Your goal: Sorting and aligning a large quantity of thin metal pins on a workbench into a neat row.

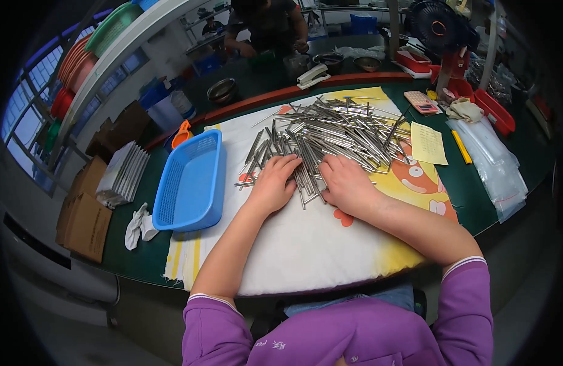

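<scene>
A large heap of thin metal rods (345, 131) lies criss-crossed on a padded cloth (294, 256), white with yellow and orange patterns. At the near side of the heap, a loose bunch of rods (306, 168) points toward me, between my two hands. My left hand (275, 184) closes on the left side of this bunch, fingers curled over the rods. On its right side my right hand (348, 185) is closed against the rods, fingers bent and thumb toward the bunch. The fingertips of both hands are partly hidden among the rods.
To the left stands a blue plastic basket (191, 183), with white gloves (139, 227) beside it. At right are a pink calculator (420, 102), a yellow note sheet (428, 144), a yellow marker (461, 147) and clear plastic bags (492, 161). A person (266, 30) sits across the bench.
</scene>
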A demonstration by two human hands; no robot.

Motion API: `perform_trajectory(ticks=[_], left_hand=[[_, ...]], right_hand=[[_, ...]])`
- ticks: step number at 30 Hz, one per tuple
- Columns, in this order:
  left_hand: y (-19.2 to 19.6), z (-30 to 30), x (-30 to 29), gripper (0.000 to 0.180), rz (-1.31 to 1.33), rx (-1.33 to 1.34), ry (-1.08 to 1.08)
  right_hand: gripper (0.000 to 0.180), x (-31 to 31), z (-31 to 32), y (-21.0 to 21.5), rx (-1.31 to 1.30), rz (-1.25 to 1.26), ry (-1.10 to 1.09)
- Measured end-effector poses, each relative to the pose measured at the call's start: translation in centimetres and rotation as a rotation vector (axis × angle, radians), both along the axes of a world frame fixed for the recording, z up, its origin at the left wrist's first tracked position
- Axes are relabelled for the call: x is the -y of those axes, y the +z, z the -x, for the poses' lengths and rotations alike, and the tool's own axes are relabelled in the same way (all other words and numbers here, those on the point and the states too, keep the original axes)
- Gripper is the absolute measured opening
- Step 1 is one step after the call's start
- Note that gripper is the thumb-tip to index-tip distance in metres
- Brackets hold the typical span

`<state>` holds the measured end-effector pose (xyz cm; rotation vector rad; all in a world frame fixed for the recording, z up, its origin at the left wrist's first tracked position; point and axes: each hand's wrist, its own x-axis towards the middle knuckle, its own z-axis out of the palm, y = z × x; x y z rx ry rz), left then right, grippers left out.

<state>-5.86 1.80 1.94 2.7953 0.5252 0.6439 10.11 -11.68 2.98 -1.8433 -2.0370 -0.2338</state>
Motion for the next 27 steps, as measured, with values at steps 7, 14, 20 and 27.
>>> perform_trajectory(ticks=[7, 14, 20, 27], left_hand=[[-1.1, -1.2, 1.0, 0.038, 0.04, 0.17, 0.107], [-0.5, -0.6, 0.2, 0.051, 0.453, 0.252, 0.028], [-1.6, -0.7, 0.2, 0.04, 0.183, 0.264, 0.072], [-0.9, -0.7, 0.2, 0.037, 0.024, 0.419, 0.06]], right_hand=[[0.077, -5.4, -1.0, 2.7, -0.26, 0.526, -0.123], [0.08, -7.1, -0.9, 1.5, -0.118, 0.403, -0.142], [0.048, -10.1, 0.3, 1.4, -0.026, 0.367, -0.238], [0.023, -11.5, -0.2, 2.7, 0.081, 0.473, -0.266]])
